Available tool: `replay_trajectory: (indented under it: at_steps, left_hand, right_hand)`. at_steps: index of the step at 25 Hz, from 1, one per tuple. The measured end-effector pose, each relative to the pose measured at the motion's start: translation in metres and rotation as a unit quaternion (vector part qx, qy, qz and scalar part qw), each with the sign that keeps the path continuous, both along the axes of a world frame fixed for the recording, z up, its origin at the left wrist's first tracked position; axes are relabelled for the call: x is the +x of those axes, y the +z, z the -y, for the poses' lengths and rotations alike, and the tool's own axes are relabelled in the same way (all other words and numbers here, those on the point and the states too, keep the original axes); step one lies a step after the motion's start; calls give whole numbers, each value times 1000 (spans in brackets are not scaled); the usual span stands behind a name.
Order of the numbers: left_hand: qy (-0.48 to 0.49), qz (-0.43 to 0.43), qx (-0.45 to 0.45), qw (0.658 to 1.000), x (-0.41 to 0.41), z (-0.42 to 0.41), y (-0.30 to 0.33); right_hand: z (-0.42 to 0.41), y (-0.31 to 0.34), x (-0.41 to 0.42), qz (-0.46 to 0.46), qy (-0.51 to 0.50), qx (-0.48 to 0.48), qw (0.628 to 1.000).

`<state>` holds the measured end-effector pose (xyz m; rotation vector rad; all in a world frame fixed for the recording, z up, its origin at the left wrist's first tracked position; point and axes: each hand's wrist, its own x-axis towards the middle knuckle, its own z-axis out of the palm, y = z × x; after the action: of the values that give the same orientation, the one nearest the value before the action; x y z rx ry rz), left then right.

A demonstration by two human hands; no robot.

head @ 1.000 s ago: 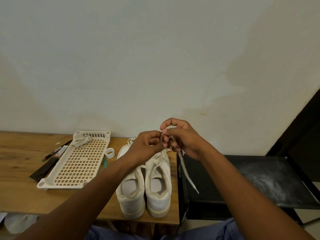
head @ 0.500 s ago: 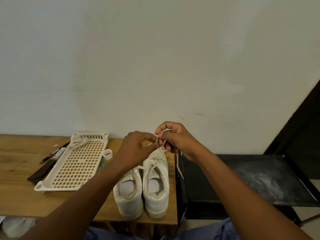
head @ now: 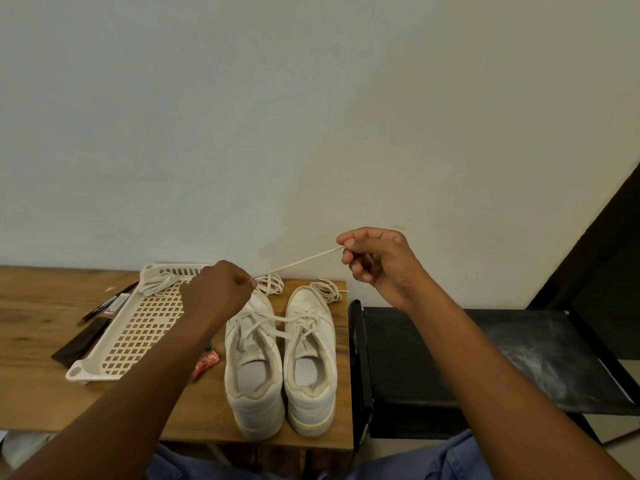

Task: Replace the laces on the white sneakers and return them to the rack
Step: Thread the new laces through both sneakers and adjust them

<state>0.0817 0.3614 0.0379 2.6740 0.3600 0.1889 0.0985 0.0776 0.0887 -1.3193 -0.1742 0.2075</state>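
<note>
- I take this for a room at home: bare plastered wall [head: 311,116] at twelve o'clock.
- Wooden table [head: 31,375] with pens [head: 104,303] at nine, black stool [head: 485,368] at three.

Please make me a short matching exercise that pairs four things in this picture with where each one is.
Things:
1. cream perforated plastic tray
2. taut white shoelace
3. pair of white leather sneakers
4. small red wrapper

Places:
A. stretched in the air between the left hand and the right hand
B. on the wooden table, between the tray and the sneakers
C. side by side at the table's right end, heels toward the camera
D. on the table left of the sneakers, holding a bundled lace at its far end

Pairs: 1-D, 2-A, 3-C, 4-B
</note>
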Motion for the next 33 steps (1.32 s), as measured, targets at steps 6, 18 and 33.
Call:
replay_trajectory:
  at_steps: [6, 18, 33]
  left_hand:
    - [18, -47, 24, 998, 6, 5, -10]
    - [-128, 21, -20, 991, -4, 41, 5]
    - [-201, -204, -14, 958, -3, 50, 0]
  right_hand:
    - [3, 0, 0, -17, 21, 90, 996]
    - [21, -16, 20, 59, -418, -184, 888]
    - [-38, -48, 2, 115, 148, -480, 857]
